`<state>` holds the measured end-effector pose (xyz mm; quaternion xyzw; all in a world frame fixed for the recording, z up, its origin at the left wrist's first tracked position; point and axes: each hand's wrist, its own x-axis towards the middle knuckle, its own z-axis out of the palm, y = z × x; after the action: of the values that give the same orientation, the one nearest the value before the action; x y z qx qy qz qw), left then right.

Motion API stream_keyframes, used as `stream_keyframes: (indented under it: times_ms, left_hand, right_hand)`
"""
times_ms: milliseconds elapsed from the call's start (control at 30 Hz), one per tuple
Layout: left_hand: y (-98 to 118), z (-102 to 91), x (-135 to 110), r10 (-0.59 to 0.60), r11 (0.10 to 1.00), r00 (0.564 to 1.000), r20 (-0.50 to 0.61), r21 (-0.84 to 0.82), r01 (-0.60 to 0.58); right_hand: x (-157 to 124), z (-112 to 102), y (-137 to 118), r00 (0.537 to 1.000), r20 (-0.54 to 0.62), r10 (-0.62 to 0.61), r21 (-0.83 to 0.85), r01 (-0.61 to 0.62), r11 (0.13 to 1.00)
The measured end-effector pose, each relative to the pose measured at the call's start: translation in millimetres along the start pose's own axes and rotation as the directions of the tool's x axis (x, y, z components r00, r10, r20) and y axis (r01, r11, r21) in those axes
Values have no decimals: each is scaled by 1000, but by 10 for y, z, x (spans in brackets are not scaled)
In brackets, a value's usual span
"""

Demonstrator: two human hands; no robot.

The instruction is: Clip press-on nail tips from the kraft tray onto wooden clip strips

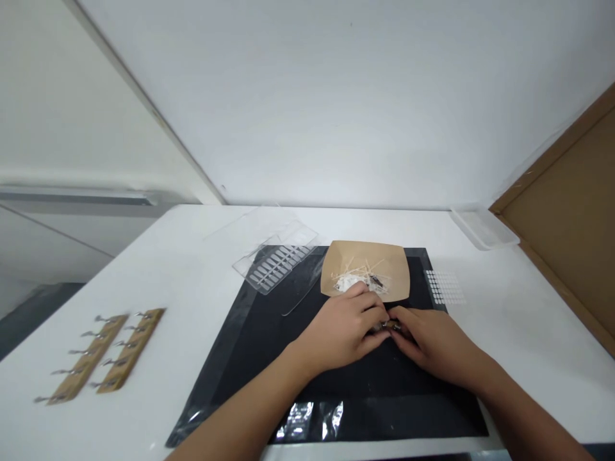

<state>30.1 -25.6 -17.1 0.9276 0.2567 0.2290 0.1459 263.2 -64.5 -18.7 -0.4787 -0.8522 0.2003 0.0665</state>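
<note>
Here: left hand [343,326] and right hand [432,342], fingers curled shut on a small metal piece [390,325], over the black mat [269,339] by the paper tray [365,256]. Likely light, stiff, slippery; pinch its ends.

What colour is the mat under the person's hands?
The mat is black, with a glossy, reflective strip along its near edge. The head view, the only one here, shows it clearly.

From my end I see a white table [504,320] set against a plain white wall [336,96]. A diagonal seam [144,102] runs down the wall on the left, ending above a grey ledge [72,195]. A brown board [576,211] with a wooden frame stands at the right. Dark floor [29,314] shows far left (only a sliver). The light is soft and even.
</note>
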Motion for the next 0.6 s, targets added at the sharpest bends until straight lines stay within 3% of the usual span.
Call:
stream_keyframes:
  times_ms: [600]
  left_hand:
    - [-5,-23,-15,-5,989,997,72,151,-6]
  right_hand:
    - [33,9,30,999,-51,14,28,-12,1000]
